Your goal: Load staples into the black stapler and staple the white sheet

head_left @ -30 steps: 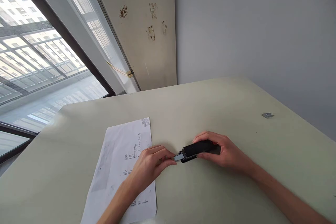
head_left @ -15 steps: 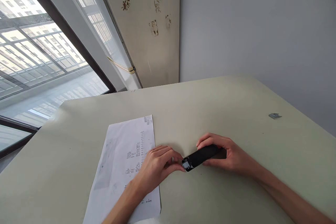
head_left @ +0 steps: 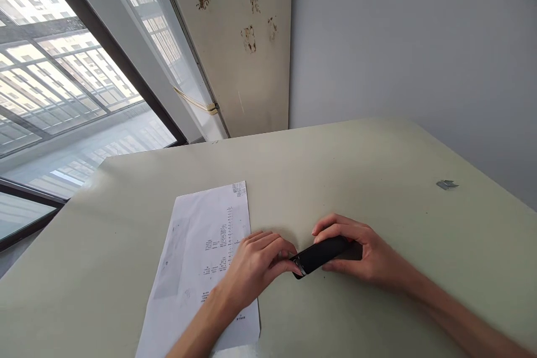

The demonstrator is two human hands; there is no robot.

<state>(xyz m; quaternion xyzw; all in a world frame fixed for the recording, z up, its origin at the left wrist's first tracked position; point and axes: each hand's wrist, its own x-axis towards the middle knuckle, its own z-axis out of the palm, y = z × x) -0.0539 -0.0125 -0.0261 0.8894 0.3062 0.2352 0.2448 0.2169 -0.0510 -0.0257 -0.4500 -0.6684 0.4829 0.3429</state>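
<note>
A black stapler (head_left: pixel 325 254) is held low over the table, its long body slanting from lower left to upper right. My right hand (head_left: pixel 356 246) grips the rear part, thumb on the near side and fingers on the far side. At the front end, my left hand (head_left: pixel 262 260) pinches the stapler's nose, the thumb pressed over its metal part and the fingers curled behind. Beneath my left wrist and forearm lies a printed white sheet of paper (head_left: pixel 197 235). The thumb partly hides the stapler's front.
The pale green table (head_left: pixel 335 173) fills the lower view. Small grey, metallic-looking pieces (head_left: pixel 447 184) lie toward its right edge. Behind stand a grey wall (head_left: pixel 398 39), a stained panel (head_left: pixel 260 84) and, at left, a window (head_left: pixel 54 72).
My left thumb has moved right onto the stapler's front end, covering most of the bright metal there. My right hand keeps its hold. The whole view has shifted slightly.
</note>
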